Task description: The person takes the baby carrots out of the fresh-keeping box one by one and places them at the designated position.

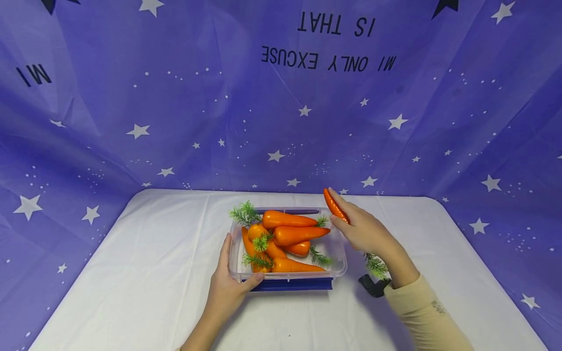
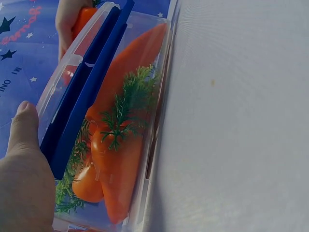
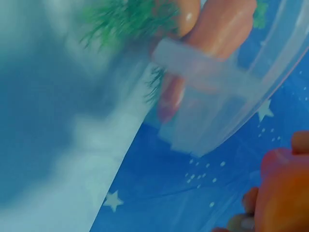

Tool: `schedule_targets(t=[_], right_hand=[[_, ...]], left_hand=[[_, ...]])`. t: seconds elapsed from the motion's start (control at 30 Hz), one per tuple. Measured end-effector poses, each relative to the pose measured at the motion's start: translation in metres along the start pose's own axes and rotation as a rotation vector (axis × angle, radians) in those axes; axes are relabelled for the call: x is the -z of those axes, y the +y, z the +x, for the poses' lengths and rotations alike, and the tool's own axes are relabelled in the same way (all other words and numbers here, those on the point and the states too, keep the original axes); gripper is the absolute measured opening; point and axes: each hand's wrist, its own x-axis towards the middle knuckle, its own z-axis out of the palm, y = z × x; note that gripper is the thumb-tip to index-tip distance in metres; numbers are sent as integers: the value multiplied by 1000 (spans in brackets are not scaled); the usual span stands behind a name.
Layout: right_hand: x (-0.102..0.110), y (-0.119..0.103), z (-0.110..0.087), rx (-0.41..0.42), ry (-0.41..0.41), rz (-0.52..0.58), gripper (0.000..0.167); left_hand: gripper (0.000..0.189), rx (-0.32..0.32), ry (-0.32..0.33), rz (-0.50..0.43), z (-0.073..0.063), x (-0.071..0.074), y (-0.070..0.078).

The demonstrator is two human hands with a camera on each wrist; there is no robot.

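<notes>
A clear plastic box (image 1: 340, 261) with blue side clips holds several orange carrots (image 1: 303, 235) with feathery green tops. My left hand (image 1: 228, 280) grips its near left corner, thumb on the front rim and fingers along the left wall. In the left wrist view, the thumb (image 2: 24, 130) lies beside a blue clip (image 2: 87, 92), and carrots show through the clear wall. Above the right end of the box, my right hand (image 1: 364, 229) holds another carrot (image 1: 335, 207), its tip pointing up and left. The palm hides that carrot's thick end. Green sprigs (image 1: 376, 265) show below the right wrist.
A white cloth (image 1: 153, 292) covers the table. Behind and beside it hangs a purple starry backdrop (image 1: 246, 122) with printed words. A black object (image 1: 373, 285) sits by the right wrist, beside the cuff of a beige sleeve (image 1: 421, 312).
</notes>
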Motion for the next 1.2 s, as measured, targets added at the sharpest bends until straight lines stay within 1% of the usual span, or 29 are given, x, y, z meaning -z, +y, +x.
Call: schedule_targets(t=[0.17,0.33,0.4,0.77,0.93,1.07,1.2], right_hand=[[0,14,2,-61,26,-70,66],[-3,21,5,-106,52,-171,66],[-5,24,7,-126,47,-193,67],[-22,48,16,-228,-60,-192,66],[-31,52,21,-269,-105,-190,65],[-39,54,26,-283,-137,-217,63],[-45,57,30,-296,-159,-246,62]], left_hand=[[117,7,-1,-5,0,1,-1],[117,9,-2,-26,0,2,-2],[117,8,-6,-36,-1,2,-2],[118,-4,-8,-59,0,0,-3],[117,-5,-9,-73,0,-1,-3],[118,-7,-10,-90,1,-1,-3],[118,6,-15,-104,1,-1,-3]])
